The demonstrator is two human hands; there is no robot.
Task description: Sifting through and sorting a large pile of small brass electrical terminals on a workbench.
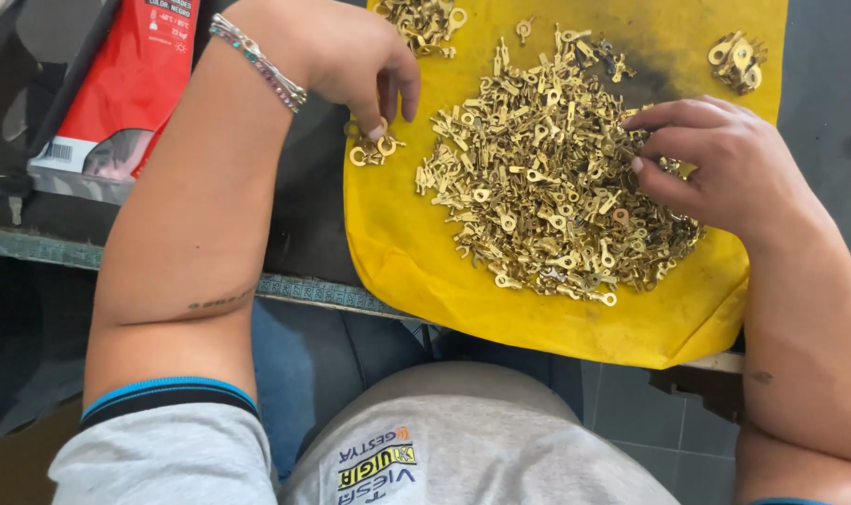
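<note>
My left hand (355,56) hangs over the left edge of the yellow cloth (416,252), fingers curled downward, the fingertips touching a small cluster of brass ring terminals (371,148) set apart from the rest; whether anything is pinched between them I cannot tell. A beaded bracelet (257,61) sits on that wrist. My right hand (715,164) rests on the right side of the big heap of brass terminals (551,173) in the middle of the cloth, fingers stretched toward the left and loosely bent, their tips among the pieces, gripping nothing that I can see. Two more little piles lie on the cloth: one at the top edge (425,21), one near the top right corner (738,58). The cloth overhangs the dark tabletop (304,215). A red packet (131,84) lies to the far left.
</note>
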